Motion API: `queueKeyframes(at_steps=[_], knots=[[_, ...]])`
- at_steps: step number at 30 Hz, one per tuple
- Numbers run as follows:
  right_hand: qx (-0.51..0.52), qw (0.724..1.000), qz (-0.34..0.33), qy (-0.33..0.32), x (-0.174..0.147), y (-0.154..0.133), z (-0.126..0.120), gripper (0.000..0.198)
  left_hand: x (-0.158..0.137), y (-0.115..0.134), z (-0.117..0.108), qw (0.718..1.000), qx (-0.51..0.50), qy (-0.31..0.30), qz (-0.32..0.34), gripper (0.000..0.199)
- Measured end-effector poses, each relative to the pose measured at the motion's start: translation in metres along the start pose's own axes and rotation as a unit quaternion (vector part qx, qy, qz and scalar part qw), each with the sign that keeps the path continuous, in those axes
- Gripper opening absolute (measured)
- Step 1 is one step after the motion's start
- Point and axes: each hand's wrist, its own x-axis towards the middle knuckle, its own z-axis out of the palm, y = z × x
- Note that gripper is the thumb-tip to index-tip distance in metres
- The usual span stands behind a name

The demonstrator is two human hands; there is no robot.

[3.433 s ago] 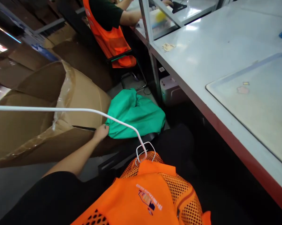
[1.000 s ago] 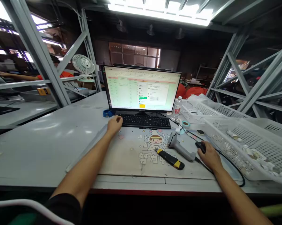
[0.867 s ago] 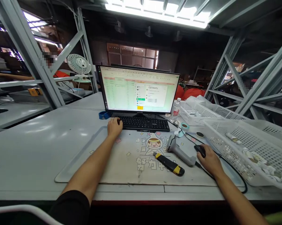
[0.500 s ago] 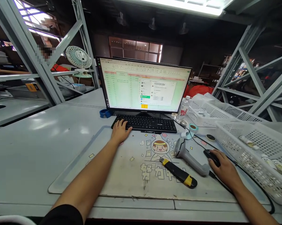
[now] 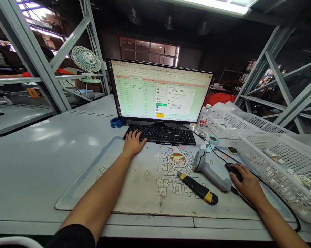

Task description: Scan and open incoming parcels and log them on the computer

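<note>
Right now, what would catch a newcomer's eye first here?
The lit computer monitor stands out first, behind the black keyboard under the left hand. Next comes the black-and-yellow utility knife, on the pale cartoon-printed mat beside the grey barcode scanner. Right of that, the right hand holds a black mouse.

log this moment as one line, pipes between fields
left hand: on keyboard, left end | right hand: holding mouse | monitor: lit | scanner: on mat | cutter: on mat, beside scanner
</note>
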Motion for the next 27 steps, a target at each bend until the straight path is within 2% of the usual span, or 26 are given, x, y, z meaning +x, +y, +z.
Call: queueKeyframes(at_steps=[27], knots=[[-0.004, 1.000, 0.007, 0.005, 0.0009, -0.0026, -0.0006, 0.049, 0.0023, -0.0045, 0.0067, 1.000, 0.002, 0.022, 0.009, 0.074]])
